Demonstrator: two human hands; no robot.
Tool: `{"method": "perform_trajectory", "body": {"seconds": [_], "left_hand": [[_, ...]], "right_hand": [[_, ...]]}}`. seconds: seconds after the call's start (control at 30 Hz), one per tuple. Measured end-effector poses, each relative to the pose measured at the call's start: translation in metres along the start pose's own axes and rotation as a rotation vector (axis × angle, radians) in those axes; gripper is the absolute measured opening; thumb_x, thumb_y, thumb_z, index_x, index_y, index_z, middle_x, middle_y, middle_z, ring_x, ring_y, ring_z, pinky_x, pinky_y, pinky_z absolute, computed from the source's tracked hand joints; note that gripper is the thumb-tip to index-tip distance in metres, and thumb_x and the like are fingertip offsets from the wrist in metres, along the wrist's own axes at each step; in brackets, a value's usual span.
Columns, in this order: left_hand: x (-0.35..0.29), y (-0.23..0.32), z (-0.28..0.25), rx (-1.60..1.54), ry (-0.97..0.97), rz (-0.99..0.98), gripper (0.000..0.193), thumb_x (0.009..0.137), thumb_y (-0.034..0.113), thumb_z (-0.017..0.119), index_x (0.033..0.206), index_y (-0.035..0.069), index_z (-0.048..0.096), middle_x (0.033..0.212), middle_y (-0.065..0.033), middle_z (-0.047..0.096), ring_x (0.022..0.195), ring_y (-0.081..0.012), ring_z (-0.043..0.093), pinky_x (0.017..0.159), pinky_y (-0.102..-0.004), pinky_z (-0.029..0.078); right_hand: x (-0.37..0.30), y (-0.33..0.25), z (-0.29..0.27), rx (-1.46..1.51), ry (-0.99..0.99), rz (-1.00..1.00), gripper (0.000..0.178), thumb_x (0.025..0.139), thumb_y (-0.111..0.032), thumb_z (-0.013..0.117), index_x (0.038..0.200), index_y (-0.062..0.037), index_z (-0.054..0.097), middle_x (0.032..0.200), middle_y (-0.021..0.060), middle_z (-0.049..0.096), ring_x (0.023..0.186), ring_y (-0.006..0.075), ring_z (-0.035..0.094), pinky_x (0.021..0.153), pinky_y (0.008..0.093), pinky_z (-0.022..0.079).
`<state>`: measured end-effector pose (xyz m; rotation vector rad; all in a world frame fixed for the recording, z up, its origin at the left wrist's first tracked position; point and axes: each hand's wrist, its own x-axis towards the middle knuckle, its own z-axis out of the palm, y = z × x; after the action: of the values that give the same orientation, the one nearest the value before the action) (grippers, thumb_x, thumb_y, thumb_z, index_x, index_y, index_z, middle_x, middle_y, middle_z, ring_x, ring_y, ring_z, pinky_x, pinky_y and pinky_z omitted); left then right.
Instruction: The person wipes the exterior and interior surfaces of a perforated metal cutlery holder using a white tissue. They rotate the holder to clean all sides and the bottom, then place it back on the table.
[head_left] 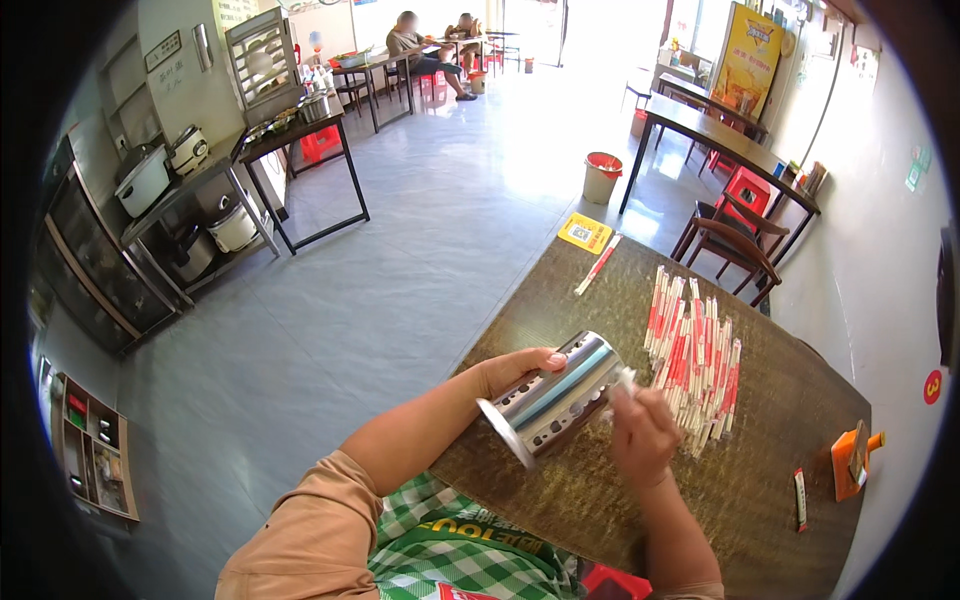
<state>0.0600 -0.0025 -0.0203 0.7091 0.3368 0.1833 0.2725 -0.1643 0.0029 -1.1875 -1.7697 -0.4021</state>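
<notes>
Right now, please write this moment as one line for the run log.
left hand: holds metal holder, tilted | right hand: at holder mouth with white cloth | wrapped chopsticks: piled on table

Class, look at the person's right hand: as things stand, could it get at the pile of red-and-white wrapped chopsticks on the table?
Probably yes. The right hand sits beside the chopstick pile, with nothing between them, though it is now busy at the mouth of the metal holder.

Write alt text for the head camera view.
A left hand holds a perforated steel holder tilted over a dark wooden table, while the right hand wipes its mouth with a white cloth. Wrapped chopsticks lie alongside.
</notes>
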Motion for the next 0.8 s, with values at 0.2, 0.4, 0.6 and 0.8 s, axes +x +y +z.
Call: {"method": "perform_trajectory", "body": {"seconds": [0.2,0.4,0.6,0.8], "left_hand": [[-0.007,0.001,0.007,-0.101,-0.046,0.0,0.064,0.093,0.043,0.08,0.136,-0.002,0.069,0.116,-0.0206,0.079,0.089,-0.0253,0.081,0.076,-0.0408,0.07],[-0.005,-0.003,0.001,0.006,-0.001,0.012,0.071,0.092,0.05,0.078,0.139,-0.003,0.067,0.116,-0.021,0.079,0.092,-0.0284,0.081,0.081,-0.0434,0.069],[-0.004,-0.007,-0.016,-0.004,-0.03,0.006,0.071,0.094,0.052,0.075,0.139,-0.002,0.068,0.118,-0.022,0.079,0.092,-0.0287,0.081,0.079,-0.0438,0.069],[-0.006,0.0,-0.003,0.015,0.035,-0.027,0.07,0.095,0.052,0.074,0.139,-0.002,0.069,0.116,-0.0216,0.08,0.089,-0.0285,0.081,0.079,-0.0426,0.069]], "right_hand": [[-0.001,-0.043,0.004,0.137,-0.101,-0.304,0.019,0.096,-0.005,0.076,0.113,-0.0051,0.083,0.099,0.0099,0.075,0.083,0.0207,0.071,0.067,0.0348,0.06],[0.0,-0.006,-0.001,0.017,0.006,-0.027,0.015,0.097,-0.005,0.077,0.11,-0.0069,0.084,0.094,0.0109,0.073,0.083,0.0213,0.073,0.066,0.0334,0.061],[-0.002,-0.046,0.002,0.203,-0.139,-0.322,0.023,0.094,-0.002,0.074,0.115,-0.0067,0.083,0.099,0.0082,0.075,0.08,0.0211,0.071,0.069,0.0362,0.06],[0.0,-0.01,-0.005,0.092,-0.034,-0.031,0.018,0.09,0.001,0.08,0.107,-0.0055,0.082,0.1,0.0132,0.073,0.083,0.0279,0.073,0.068,0.0386,0.06]]}}
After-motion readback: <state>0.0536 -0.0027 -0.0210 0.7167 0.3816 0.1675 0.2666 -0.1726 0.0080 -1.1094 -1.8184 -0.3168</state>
